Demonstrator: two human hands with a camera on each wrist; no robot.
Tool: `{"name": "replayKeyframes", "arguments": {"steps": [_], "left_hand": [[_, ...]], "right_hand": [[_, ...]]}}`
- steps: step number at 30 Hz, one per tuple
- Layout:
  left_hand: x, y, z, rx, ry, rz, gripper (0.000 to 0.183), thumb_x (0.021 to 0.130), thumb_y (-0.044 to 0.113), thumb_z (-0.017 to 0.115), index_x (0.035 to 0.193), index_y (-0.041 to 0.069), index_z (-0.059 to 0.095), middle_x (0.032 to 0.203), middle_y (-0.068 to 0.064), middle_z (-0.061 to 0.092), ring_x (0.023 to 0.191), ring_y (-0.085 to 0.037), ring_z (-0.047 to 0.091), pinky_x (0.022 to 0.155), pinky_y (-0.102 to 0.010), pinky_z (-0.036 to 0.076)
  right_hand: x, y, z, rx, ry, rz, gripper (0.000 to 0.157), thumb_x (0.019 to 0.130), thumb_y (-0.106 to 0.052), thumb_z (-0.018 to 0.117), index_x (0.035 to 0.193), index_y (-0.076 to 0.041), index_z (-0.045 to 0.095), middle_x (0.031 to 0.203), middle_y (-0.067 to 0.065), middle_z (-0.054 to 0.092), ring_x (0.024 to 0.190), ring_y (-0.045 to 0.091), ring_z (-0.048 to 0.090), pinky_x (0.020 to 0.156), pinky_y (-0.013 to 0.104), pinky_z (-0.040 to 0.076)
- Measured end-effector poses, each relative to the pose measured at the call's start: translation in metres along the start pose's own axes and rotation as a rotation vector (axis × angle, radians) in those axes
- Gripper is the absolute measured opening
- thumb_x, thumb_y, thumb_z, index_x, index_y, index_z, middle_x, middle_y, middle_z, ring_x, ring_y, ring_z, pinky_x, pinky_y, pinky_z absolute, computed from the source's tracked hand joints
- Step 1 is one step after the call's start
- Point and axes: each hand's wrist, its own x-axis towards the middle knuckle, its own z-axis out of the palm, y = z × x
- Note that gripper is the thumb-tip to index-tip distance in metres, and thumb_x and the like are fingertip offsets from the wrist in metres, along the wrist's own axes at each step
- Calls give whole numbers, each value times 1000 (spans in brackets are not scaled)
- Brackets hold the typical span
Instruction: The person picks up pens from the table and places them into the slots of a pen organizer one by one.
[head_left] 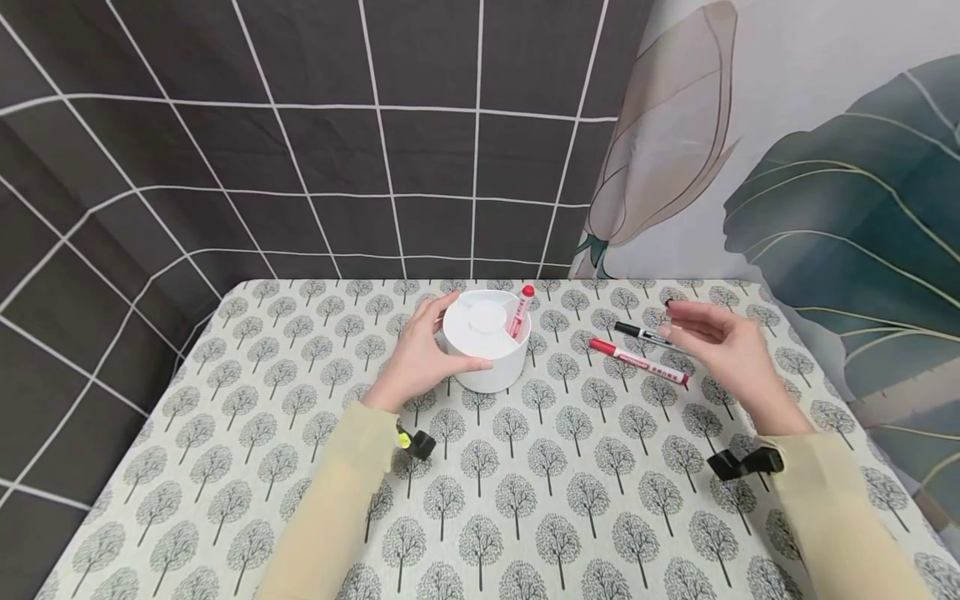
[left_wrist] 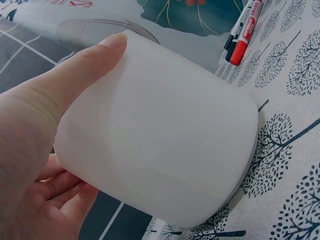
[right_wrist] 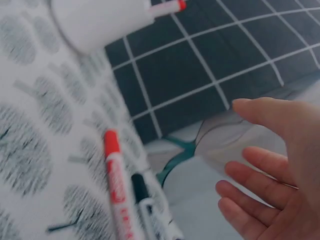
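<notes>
In the head view, my left hand (head_left: 420, 354) grips a white round pen holder (head_left: 491, 371) by its side, thumb at the front and fingers round the back. The left wrist view shows the thumb at the rim of the holder (left_wrist: 165, 135). A red marker (head_left: 520, 312) leans upright in one of its compartments. To the right, a second red marker (head_left: 637, 361) and a black marker (head_left: 641, 333) lie on the cloth. My right hand (head_left: 712, 337) hovers by the black marker's right end. In the right wrist view its fingers are spread apart, with nothing between them.
A tree-patterned cloth (head_left: 480, 500) covers the table. Behind it hangs a dark cloth with a white grid (head_left: 420, 150). At the back right is a curtain with large leaves and a flower (head_left: 675, 167). A black band is strapped on each wrist.
</notes>
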Motion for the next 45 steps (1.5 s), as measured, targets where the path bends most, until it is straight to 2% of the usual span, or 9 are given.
{"name": "replayKeyframes", "arguments": {"steps": [7, 10, 14, 18, 21, 27, 30, 36, 45], "left_hand": [[0, -1, -1, 0, 0, 2, 111, 47, 66, 82, 142, 31, 36, 125, 9, 42, 114, -15, 47, 93, -39, 42], [0, -2, -1, 8, 3, 1, 111, 46, 67, 81, 142, 32, 37, 128, 9, 42, 117, -15, 45, 95, -42, 40], [0, -2, -1, 9, 6, -5, 111, 46, 68, 81, 141, 35, 36, 135, 7, 39, 122, -16, 39, 98, -48, 35], [-1, -1, -1, 0, 2, -17, 110, 45, 68, 81, 141, 37, 36, 140, 4, 35, 125, -18, 37, 99, -51, 33], [-1, 0, -1, -6, -2, -22, 111, 45, 67, 81, 141, 37, 35, 138, 5, 36, 124, -17, 39, 99, -51, 34], [-1, 0, -2, 0, -4, -24, 110, 45, 68, 81, 141, 39, 35, 141, 3, 35, 126, -20, 35, 98, -55, 32], [-1, 0, -1, 9, -5, -26, 110, 45, 68, 81, 141, 39, 35, 142, 2, 33, 127, -21, 35, 98, -55, 32], [-1, 1, -1, 15, -4, -14, 111, 46, 69, 80, 141, 36, 35, 135, 6, 40, 123, -18, 38, 97, -53, 35], [0, 0, -1, 13, 0, -11, 110, 46, 68, 81, 141, 37, 35, 133, 6, 41, 122, -17, 39, 96, -52, 36]], "right_hand": [[-8, 24, 6, -107, -55, 17, 57, 81, -40, 72, 129, -13, 55, 124, 6, 58, 109, 25, 56, 78, 8, 41], [-10, 33, 10, -132, -76, 18, 60, 80, -41, 72, 129, -10, 54, 123, 9, 58, 109, 28, 55, 80, 11, 42], [-11, 46, 15, -151, -107, 12, 65, 78, -38, 75, 130, -8, 53, 121, 11, 59, 105, 28, 57, 82, 19, 46], [-12, 55, 17, -179, -109, -4, 63, 75, -36, 78, 127, -8, 56, 115, 12, 62, 97, 27, 59, 74, 17, 48], [-13, 59, 18, -203, -96, -11, 58, 75, -35, 79, 123, -8, 59, 109, 12, 63, 89, 23, 60, 68, 15, 48], [-13, 65, 19, -237, -71, -29, 44, 77, -28, 79, 114, -9, 65, 94, 9, 64, 74, 18, 59, 58, 22, 51], [-13, 67, 20, -262, -60, -47, 38, 78, -23, 78, 111, -8, 67, 91, 8, 63, 73, 18, 57, 56, 21, 50], [-13, 69, 20, -277, -53, -59, 31, 78, -17, 77, 108, -9, 69, 93, 8, 65, 69, 17, 56, 53, 23, 48], [-12, 70, 17, -272, -55, -67, 30, 79, -21, 77, 106, -11, 70, 90, 6, 65, 67, 17, 56, 52, 23, 47]]}}
